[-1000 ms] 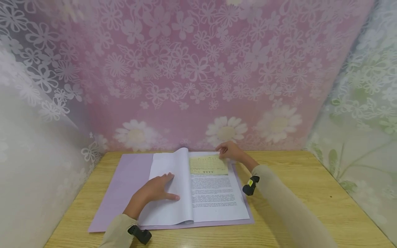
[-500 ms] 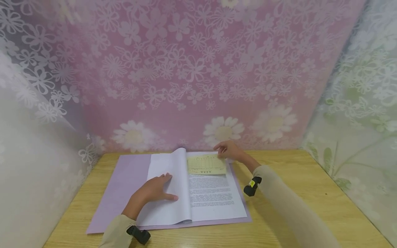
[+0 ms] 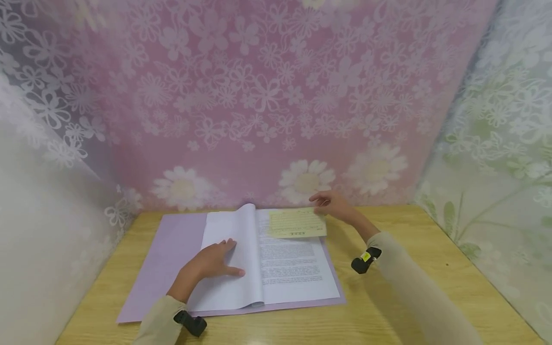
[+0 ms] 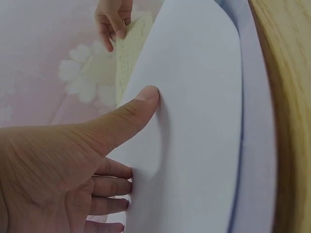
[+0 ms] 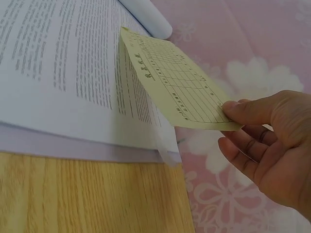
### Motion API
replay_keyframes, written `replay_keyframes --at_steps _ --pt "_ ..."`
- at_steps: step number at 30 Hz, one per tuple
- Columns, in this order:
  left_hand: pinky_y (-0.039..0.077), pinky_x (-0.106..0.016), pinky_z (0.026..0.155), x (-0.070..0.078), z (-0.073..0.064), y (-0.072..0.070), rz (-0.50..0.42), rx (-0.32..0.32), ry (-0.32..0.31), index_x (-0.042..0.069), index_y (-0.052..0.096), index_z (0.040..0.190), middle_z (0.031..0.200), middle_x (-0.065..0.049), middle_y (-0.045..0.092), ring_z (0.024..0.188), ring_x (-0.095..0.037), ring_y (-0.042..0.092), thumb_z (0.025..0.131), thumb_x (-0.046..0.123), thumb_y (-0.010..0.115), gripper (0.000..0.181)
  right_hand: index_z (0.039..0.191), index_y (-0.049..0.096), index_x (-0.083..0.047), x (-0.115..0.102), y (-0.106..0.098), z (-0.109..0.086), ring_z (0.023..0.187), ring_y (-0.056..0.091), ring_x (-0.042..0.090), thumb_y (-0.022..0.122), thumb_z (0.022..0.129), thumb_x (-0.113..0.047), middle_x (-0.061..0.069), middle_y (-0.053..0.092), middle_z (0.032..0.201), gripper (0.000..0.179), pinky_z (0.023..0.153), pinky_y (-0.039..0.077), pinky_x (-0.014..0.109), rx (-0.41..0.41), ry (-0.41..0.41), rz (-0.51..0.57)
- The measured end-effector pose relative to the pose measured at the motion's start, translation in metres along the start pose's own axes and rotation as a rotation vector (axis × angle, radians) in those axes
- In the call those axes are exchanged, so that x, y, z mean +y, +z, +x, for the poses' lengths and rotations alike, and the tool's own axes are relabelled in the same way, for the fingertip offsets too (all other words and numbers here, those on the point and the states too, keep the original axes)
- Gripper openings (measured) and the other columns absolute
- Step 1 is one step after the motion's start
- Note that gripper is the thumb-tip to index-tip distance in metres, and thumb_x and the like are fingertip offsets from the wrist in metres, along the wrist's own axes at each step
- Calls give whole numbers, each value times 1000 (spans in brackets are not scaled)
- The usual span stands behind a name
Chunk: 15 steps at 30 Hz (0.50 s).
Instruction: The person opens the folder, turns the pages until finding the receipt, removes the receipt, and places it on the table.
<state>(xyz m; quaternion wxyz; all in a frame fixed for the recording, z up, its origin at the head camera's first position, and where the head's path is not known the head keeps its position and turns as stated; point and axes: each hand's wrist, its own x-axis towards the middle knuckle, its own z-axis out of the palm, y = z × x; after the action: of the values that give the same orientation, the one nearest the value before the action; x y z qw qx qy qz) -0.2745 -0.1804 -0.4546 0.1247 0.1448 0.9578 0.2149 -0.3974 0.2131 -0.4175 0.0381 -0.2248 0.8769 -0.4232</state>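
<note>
My right hand (image 3: 336,206) pinches the corner of a yellow printed form slip (image 3: 297,223) between thumb and fingers. In the right wrist view the slip (image 5: 175,82) is lifted and tilted above a page of printed text (image 5: 68,58). My left hand (image 3: 212,261) rests with fingers spread on the turned-back white sheets (image 3: 241,287), whose fold curls up along the middle. Thumb (image 4: 146,94) and fingers lie on the paper in the left wrist view. Under the papers lies an opened lilac folder (image 3: 168,258).
The folder lies on a wooden table (image 3: 388,287), close to a pink flowered wall covering (image 3: 258,143) at the back. Pale flowered coverings stand at left and right. A black wrist camera (image 3: 365,260) sits on the right sleeve, another on the left.
The yellow slip has come up off the page and moved right with my right hand. My left hand stays on the turned-back sheets.
</note>
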Motion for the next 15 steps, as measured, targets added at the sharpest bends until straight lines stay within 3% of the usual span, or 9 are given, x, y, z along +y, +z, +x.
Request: replay_keyframes --at_steps 6,15 --pt "37 -58 116 0 0 -3 -21 1 12 -1 41 154 160 -25 39 148 -44 37 76 53 86 105 132 62 6 12 -15 -11 105 65 33 71 94 -6 29 65 119 41 84 55 33 41 10 -12" --pt "39 -58 115 -4 2 2 -7 18 0 0 44 153 158 -26 42 146 -44 41 75 56 86 105 137 62 -1 26 -28 -27 106 68 32 74 93 -10 29 64 130 46 80 60 32 87 17 56"
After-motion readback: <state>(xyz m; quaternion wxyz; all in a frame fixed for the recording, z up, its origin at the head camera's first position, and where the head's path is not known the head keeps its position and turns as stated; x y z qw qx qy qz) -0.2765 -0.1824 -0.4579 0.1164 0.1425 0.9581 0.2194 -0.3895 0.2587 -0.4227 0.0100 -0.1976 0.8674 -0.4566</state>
